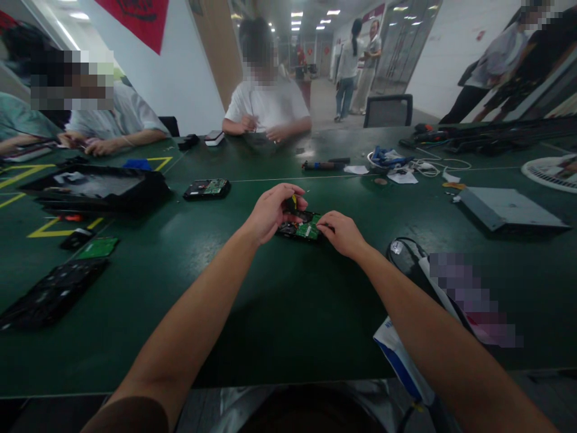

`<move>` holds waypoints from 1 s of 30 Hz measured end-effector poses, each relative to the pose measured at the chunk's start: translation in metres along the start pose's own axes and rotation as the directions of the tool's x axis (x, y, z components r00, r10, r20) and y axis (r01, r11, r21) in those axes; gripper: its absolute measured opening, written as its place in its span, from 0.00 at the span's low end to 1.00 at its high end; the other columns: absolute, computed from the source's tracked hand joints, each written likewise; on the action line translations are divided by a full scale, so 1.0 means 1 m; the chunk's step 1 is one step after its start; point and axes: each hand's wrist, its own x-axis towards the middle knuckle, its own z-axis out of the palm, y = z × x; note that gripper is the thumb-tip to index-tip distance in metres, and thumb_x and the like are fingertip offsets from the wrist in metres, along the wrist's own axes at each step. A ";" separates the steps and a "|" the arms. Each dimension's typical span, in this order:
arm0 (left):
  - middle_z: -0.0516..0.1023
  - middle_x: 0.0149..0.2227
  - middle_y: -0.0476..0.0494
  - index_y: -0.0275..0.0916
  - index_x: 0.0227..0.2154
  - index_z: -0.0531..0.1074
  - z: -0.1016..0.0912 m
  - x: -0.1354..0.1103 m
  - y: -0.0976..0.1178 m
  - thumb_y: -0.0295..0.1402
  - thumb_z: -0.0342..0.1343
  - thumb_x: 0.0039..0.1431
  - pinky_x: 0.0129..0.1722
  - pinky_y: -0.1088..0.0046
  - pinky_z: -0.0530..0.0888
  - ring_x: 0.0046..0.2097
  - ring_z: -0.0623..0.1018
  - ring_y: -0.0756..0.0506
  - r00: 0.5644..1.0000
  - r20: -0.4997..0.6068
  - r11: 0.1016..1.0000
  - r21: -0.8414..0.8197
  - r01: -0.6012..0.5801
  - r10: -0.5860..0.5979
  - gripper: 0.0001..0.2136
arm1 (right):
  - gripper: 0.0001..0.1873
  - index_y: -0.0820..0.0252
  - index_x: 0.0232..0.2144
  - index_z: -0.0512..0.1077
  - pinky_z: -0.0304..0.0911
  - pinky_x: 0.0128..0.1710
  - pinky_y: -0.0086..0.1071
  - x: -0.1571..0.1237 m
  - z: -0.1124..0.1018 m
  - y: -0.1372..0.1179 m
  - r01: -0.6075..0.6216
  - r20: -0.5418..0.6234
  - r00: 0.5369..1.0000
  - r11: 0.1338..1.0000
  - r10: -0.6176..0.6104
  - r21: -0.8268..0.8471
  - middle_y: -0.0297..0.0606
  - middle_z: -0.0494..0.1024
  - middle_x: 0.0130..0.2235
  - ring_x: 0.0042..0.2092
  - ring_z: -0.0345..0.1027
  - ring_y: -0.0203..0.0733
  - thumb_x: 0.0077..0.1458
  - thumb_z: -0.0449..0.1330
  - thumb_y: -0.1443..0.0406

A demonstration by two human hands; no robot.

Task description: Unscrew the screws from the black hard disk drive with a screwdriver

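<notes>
In the middle of the green table lies a small black device with a green circuit board [309,230] showing on top. My left hand [273,211] is over its left end, fingers closed around a short yellow-and-black tool [294,202] that looks like a screwdriver. The tool's tip is hidden behind the fingers. At the device's right edge, my right hand [343,234] is closed, thumb and forefinger pinching the edge of the board. A similar black device with an exposed board [207,189] lies farther back to the left.
On the left are a black tray [101,186], a loose green board [98,247] and a black casing [54,293]. A grey metal box [509,209], a cable [408,242] and a coiled wire [433,165] lie on the right. Other people sit across the table.
</notes>
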 end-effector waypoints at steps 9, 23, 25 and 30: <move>0.77 0.42 0.40 0.38 0.33 0.77 -0.007 0.002 0.002 0.39 0.60 0.57 0.31 0.72 0.76 0.45 0.76 0.43 0.995 -0.061 0.988 0.138 -0.075 0.084 0.09 | 0.07 0.56 0.38 0.79 0.67 0.48 0.40 -0.001 -0.001 0.000 -0.006 -0.001 1.000 1.000 0.006 -0.009 0.41 0.79 0.44 0.46 0.72 0.44 0.66 0.60 0.66; 0.79 0.33 0.41 0.37 0.38 0.75 -0.005 0.000 0.004 0.36 0.57 0.58 0.30 0.70 0.75 0.36 0.78 0.44 0.999 0.031 0.999 0.019 0.041 -0.041 0.09 | 0.07 0.57 0.37 0.79 0.67 0.49 0.39 0.001 0.000 -0.002 -0.010 -0.003 1.000 1.000 0.010 -0.027 0.41 0.79 0.43 0.46 0.72 0.44 0.65 0.60 0.68; 0.79 0.33 0.41 0.37 0.35 0.74 -0.004 0.001 0.003 0.36 0.59 0.57 0.31 0.69 0.77 0.37 0.79 0.44 0.999 0.019 0.999 -0.005 0.038 -0.038 0.08 | 0.07 0.56 0.37 0.79 0.67 0.49 0.39 0.001 0.000 -0.003 -0.011 -0.002 1.000 1.000 0.011 -0.025 0.41 0.79 0.43 0.46 0.72 0.44 0.65 0.60 0.68; 0.78 0.34 0.41 0.36 0.30 0.76 -0.008 0.003 0.004 0.37 0.59 0.56 0.29 0.71 0.75 0.39 0.78 0.44 0.999 -0.030 0.997 0.070 -0.013 0.015 0.08 | 0.07 0.56 0.38 0.79 0.66 0.49 0.39 -0.001 -0.001 -0.003 -0.013 0.001 1.000 1.000 0.013 -0.010 0.40 0.79 0.44 0.46 0.72 0.44 0.65 0.60 0.67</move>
